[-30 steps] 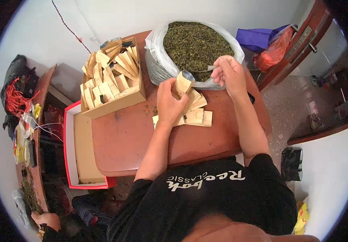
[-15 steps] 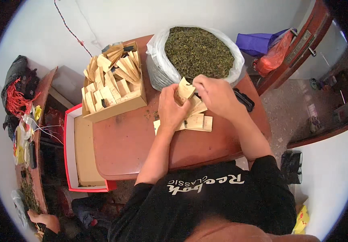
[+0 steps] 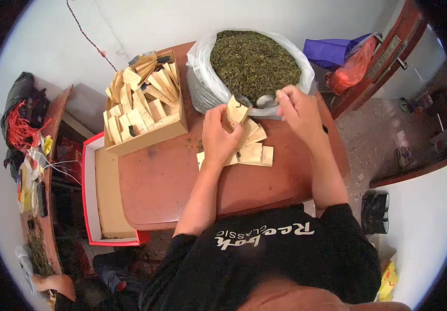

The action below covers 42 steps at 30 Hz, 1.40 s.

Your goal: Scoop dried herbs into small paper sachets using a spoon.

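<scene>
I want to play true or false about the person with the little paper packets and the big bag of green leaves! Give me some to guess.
1. The left hand holds a small tan paper packet. True.
2. The big white plastic bag holds red beads. False: dried green leaves.
3. The right hand is at the bag's rim, holding a metal scoop. True.
4. The cardboard box is empty. False: full of tan packets.

The left hand (image 3: 218, 137) holds a tan packet (image 3: 235, 110) beside the right hand (image 3: 297, 110) at a tea-leaf bag (image 3: 252, 65).
</scene>
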Each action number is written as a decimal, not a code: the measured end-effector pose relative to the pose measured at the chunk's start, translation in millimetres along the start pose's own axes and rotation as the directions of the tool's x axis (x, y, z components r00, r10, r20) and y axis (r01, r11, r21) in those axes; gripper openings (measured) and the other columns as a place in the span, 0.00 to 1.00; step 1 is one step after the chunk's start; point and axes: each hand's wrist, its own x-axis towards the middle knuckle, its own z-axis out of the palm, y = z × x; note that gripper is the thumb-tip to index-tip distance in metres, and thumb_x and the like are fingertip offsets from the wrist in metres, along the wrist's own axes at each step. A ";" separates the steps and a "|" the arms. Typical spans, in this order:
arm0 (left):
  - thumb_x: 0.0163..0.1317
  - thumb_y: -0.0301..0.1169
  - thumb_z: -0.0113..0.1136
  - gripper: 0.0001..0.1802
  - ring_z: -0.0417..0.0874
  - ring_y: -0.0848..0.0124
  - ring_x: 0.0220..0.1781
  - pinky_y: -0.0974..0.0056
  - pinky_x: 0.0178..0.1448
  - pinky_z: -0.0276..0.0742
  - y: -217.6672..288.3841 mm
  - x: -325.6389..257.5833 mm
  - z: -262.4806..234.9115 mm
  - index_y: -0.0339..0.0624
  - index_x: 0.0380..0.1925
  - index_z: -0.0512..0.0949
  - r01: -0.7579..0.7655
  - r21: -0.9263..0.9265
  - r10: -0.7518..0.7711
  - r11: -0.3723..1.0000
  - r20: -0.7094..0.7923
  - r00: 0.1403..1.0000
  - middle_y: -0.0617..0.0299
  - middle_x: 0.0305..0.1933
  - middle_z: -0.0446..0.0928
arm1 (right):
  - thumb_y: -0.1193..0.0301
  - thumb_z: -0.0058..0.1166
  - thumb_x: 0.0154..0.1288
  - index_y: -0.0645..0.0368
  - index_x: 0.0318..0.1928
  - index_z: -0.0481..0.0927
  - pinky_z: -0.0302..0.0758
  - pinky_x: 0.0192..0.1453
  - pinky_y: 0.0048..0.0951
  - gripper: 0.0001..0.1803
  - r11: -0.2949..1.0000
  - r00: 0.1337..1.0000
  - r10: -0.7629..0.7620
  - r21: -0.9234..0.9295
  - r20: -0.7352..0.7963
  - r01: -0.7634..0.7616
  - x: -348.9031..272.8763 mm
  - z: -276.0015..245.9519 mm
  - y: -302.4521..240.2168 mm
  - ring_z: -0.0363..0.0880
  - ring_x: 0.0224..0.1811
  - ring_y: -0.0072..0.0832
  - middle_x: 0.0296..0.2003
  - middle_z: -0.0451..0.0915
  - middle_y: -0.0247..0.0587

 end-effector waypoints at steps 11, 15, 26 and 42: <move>0.50 0.28 0.69 0.25 0.79 0.60 0.49 0.59 0.56 0.75 -0.9 -2.3 1.0 0.39 0.50 0.75 0.051 -0.081 -0.050 0.995 0.018 0.999 0.55 0.47 0.75 | 0.64 0.46 0.77 0.61 0.39 0.76 0.69 0.22 0.18 0.13 0.872 0.946 0.304 0.433 -0.113 -0.229 8.6 57.7 22.3 0.77 0.21 0.16 0.25 0.82 0.35; 0.50 0.29 0.69 0.25 0.79 0.60 0.49 0.59 0.56 0.75 -0.5 -1.9 0.8 0.39 0.50 0.75 0.047 -0.085 -0.045 0.995 0.016 0.999 0.55 0.47 0.75 | 0.63 0.45 0.78 0.60 0.41 0.76 0.68 0.21 0.16 0.13 0.847 0.943 0.310 0.486 -0.123 -0.215 10.7 47.3 26.4 0.75 0.20 0.15 0.25 0.82 0.36; 0.49 0.31 0.68 0.25 0.78 0.57 0.51 0.57 0.57 0.75 -0.6 -0.9 0.2 0.40 0.49 0.75 0.016 0.005 -0.016 1.000 0.014 1.000 0.54 0.47 0.76 | 0.62 0.44 0.79 0.57 0.40 0.76 0.67 0.21 0.15 0.13 0.793 0.962 0.258 0.549 0.088 -0.263 9.3 14.3 9.5 0.75 0.20 0.14 0.24 0.81 0.34; 0.49 0.31 0.69 0.27 0.77 0.55 0.52 0.56 0.57 0.74 1.7 -1.8 -3.0 0.40 0.50 0.74 -0.017 -0.026 0.017 1.000 0.006 1.000 0.53 0.47 0.75 | 0.72 0.49 0.74 0.59 0.46 0.77 0.78 0.37 0.34 0.07 0.972 0.973 -0.230 -0.042 -0.016 0.229 -8.9 11.1 -35.4 0.84 0.30 0.36 0.28 0.82 0.44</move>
